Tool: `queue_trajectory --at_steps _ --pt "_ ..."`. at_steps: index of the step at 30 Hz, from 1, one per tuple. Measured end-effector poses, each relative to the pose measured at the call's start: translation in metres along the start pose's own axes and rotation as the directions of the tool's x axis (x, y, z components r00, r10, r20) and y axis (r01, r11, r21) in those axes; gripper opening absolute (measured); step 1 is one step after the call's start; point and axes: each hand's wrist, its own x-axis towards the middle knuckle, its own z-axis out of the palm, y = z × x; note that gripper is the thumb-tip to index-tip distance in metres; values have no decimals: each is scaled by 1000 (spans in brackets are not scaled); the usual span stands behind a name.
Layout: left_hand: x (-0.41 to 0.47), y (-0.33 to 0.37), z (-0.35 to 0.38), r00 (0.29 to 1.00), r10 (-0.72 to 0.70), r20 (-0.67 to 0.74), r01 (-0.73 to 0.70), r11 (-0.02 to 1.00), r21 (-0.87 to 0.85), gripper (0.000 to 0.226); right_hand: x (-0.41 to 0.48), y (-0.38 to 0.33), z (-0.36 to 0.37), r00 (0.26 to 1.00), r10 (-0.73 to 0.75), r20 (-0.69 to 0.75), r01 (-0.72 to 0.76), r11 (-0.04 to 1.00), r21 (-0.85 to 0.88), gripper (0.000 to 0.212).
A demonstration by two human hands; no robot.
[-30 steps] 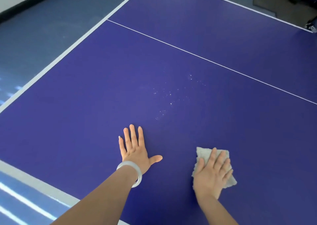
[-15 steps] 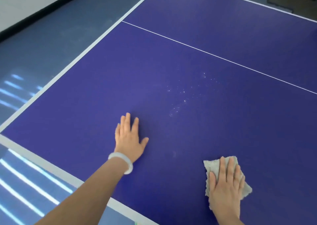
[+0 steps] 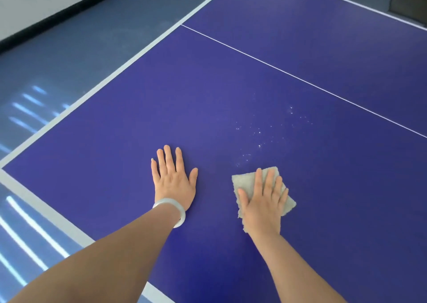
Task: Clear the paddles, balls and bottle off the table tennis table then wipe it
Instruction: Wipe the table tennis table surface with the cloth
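The right hand (image 3: 263, 201) presses a grey cloth (image 3: 248, 180) flat on the blue tabletop (image 3: 161, 95), fingers straight. The left hand (image 3: 174, 180), at nine o'clock from it, lies flat with fingers spread. Small droplets (image 3: 258, 133) sit at twelve o'clock, near the cloth.

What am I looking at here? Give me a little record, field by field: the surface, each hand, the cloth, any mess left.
surface: purple table tennis table with white lines
left hand: flat on the table, fingers straight, holding nothing
right hand: pressing flat on the cloth
cloth: pale grey, lying under the right hand
mess: small white specks just beyond the cloth, not yet wiped
wrist: pale bangle on the left wrist
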Motion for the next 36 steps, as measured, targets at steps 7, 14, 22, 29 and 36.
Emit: queue_trajectory --at_steps 7,14,22,29,36 --pt "0 3 1 1000 -7 -18 7 1000 5 74 -23 -28 2 1000 13 -11 -13 998 60 76" --pt "1 2 0 1000 -16 -10 16 1000 -2 74 12 -8 1 993 -115 -35 113 993 -46 77" --pt "0 4 1 1000 -15 -24 15 1000 -5 73 79 -51 -8 992 -109 -61 109 994 0 79" --pt "1 3 4 1000 -16 -21 17 1000 4 70 183 -46 -28 999 51 13 -51 998 31 78" --pt "1 2 3 1000 -13 -24 13 1000 8 69 128 -57 -16 805 -593 12 590 799 -120 64"
